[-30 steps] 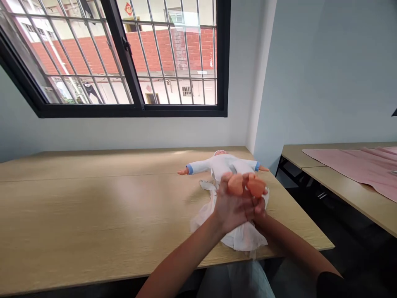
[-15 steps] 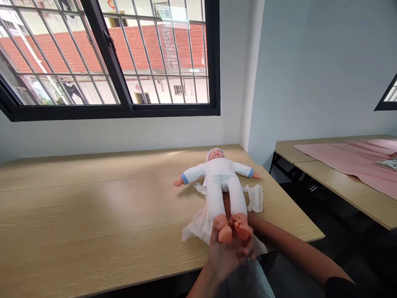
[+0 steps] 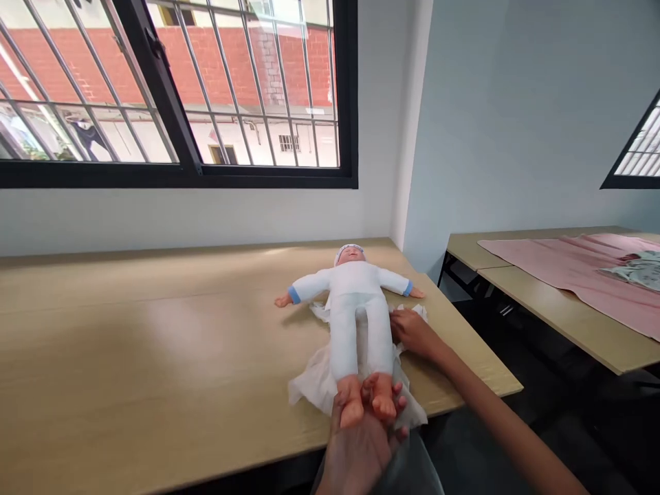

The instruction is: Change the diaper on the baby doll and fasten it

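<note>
A baby doll point(image 3: 355, 282) in a white suit with blue cuffs lies on its back, arms spread, feet towards me. My left hand point(image 3: 364, 433) is closed around its bare ankles from below, holding the feet near the table's front edge. A thin white diaper point(image 3: 315, 385) is spread out under the doll's bottom and legs, its near end reaching the table edge. Beside the doll's hip on the right, my right hand point(image 3: 416, 333) is closed on the side part of the diaper; its fingertips are partly hidden.
The doll lies near the right end of a light wooden table point(image 3: 155, 385). Across a gap on the right, another table point(image 3: 557, 302) carries a pink cloth point(image 3: 562, 258) and a pale patterned cloth point(image 3: 639, 268). A barred window point(image 3: 247, 89) is in the wall behind.
My right hand has come out from beneath the doll's legs to the diaper's right side. The legs sit slightly lower, still in my left hand. The view has shifted a little right.
</note>
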Demonstrator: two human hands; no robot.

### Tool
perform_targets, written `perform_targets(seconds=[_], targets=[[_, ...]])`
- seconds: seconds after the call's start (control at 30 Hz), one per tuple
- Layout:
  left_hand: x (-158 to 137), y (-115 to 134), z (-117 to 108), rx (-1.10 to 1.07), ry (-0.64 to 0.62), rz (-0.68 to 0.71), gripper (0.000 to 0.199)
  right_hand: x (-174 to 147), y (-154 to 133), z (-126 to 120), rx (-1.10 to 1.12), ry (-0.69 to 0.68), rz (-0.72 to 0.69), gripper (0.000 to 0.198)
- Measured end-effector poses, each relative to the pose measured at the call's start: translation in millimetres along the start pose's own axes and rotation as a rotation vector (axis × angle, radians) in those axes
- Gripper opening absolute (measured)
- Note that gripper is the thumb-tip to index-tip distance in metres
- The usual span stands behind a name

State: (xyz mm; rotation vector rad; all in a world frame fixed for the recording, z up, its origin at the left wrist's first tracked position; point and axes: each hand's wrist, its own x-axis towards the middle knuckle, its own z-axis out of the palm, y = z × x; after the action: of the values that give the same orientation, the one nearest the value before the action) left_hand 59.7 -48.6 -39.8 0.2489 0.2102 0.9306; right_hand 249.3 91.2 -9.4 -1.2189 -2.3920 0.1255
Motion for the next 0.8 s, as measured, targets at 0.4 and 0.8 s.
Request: perform_targets(seconds=[0.4,0.8], targets=[[-10.2,15.0,47.3,0.006,-0.043,0.016,0.030,-1.4,0.9,0.9,-0.062,0.151,0.180,0.031],[0.5,24.2,78.9,0.044,-0.077,0.001,0.030,-4.8,-13.1,12.0,0.041,-0.122,0.002,0.032]])
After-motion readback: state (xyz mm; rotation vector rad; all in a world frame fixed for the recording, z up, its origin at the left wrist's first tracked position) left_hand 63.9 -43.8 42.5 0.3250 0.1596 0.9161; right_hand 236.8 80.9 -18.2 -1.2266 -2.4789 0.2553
